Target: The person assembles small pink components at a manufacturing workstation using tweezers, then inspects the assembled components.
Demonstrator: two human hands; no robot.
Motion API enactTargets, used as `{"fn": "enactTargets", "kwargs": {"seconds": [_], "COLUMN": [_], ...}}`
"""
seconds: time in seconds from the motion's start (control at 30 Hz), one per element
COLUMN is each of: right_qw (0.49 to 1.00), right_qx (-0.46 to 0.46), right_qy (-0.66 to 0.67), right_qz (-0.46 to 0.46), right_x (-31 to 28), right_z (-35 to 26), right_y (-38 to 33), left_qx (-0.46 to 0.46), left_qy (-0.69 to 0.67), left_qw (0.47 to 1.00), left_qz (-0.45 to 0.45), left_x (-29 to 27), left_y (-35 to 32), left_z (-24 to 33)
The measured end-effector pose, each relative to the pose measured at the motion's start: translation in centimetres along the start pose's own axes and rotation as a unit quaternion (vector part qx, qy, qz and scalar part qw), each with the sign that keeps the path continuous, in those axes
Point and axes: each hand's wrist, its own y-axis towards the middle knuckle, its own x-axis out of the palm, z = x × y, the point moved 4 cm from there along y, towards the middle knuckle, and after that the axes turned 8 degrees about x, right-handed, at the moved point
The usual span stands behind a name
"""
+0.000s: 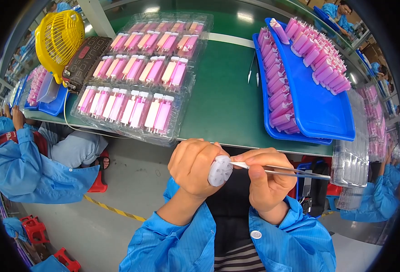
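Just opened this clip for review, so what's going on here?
The person's left hand holds a white piece. The right hand holds tweezers, their tips at the piece's edge; whether they touch is hard to tell. On the green table, pink and cream parts sit in clear plastic at left, and blue trays with pink parts at right.

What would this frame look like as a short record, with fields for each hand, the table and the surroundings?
Left hand: closed around a white rounded piece with several openings
Right hand: gripping tweezers, tip at the white rounded piece; contact unclear
Table: green
Table, left: clear plastic tray of pink and cream pieces; brown bag
Table, right: overlapping blue trays with pink pieces
Nearby: co-worker in blue, seated at left
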Motion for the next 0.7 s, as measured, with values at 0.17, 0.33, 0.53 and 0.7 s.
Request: {"fn": "enactTargets", "kwargs": {"seconds": [0.17, 0.33, 0.53, 0.7], "right_qw": [0.992, 0.979, 0.995, 0.998], "right_qx": [-0.069, -0.078, 0.048, 0.043], "right_qy": [-0.1, -0.178, 0.083, 0.03], "right_qz": [-0.034, -0.067, -0.022, -0.046], "right_x": [0.3, 0.4, -0.5, -0.6], "right_z": [-1.2, -1.4, 0.4, 0.1], "right_y": [0.6, 0.7, 0.1, 0.1], "left_qx": [0.004, -0.006, -0.039, -0.037], "left_qy": [-0.013, -0.021, -0.062, -0.057], "left_qw": [1.0, 0.999, 0.997, 0.997], "left_qz": [-0.003, -0.024, -0.021, -0.019], "left_x": [-0.1, 0.1, 0.1, 0.2], "left_y": [0.0, -0.2, 0.0, -0.2], "left_z": [0.0, -0.3, -0.5, -0.8]}}
